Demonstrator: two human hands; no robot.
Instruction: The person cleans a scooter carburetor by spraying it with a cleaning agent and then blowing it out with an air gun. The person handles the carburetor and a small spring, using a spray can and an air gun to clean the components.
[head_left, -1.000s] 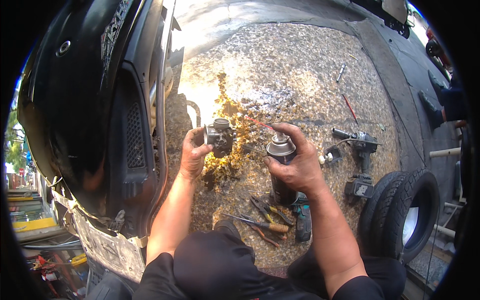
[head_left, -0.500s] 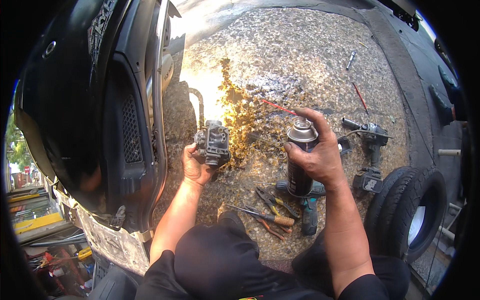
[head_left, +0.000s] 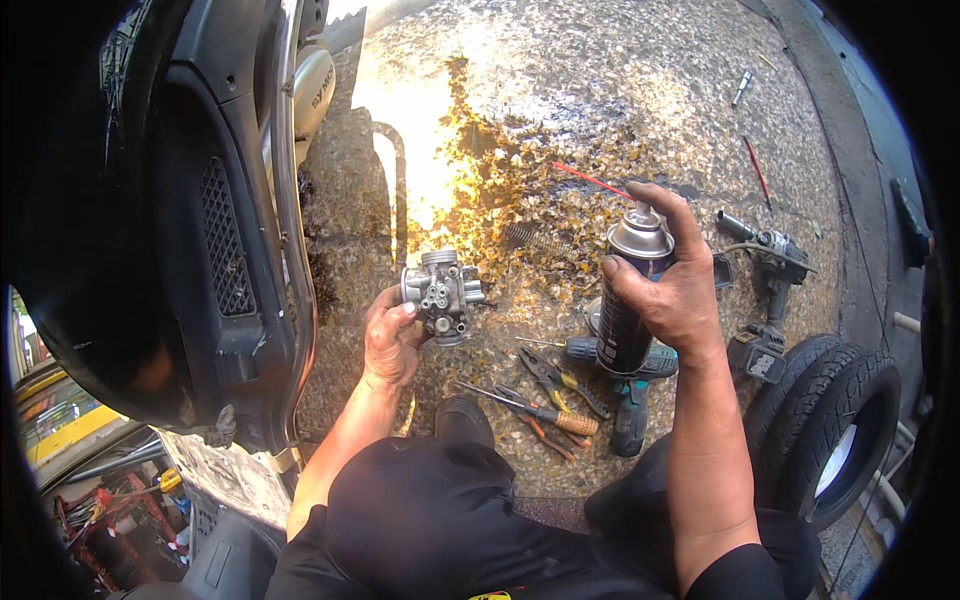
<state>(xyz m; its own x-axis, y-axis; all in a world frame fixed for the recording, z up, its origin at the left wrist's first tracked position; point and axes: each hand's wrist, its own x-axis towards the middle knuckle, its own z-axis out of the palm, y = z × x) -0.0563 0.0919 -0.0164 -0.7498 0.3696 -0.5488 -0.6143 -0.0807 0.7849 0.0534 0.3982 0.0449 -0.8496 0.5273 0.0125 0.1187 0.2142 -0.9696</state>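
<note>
Left hand (head_left: 392, 340) grips the small grey metal carburettor (head_left: 442, 292) at frame centre-left, while the right hand (head_left: 668, 290) clutches the upright dark spray can (head_left: 630, 300) centre-right, its thin red straw (head_left: 592, 181) slanting toward upper left, above the carburettor.

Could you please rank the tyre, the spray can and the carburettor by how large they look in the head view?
1. tyre
2. spray can, partly covered by the right hand
3. carburettor, in the left hand
</note>
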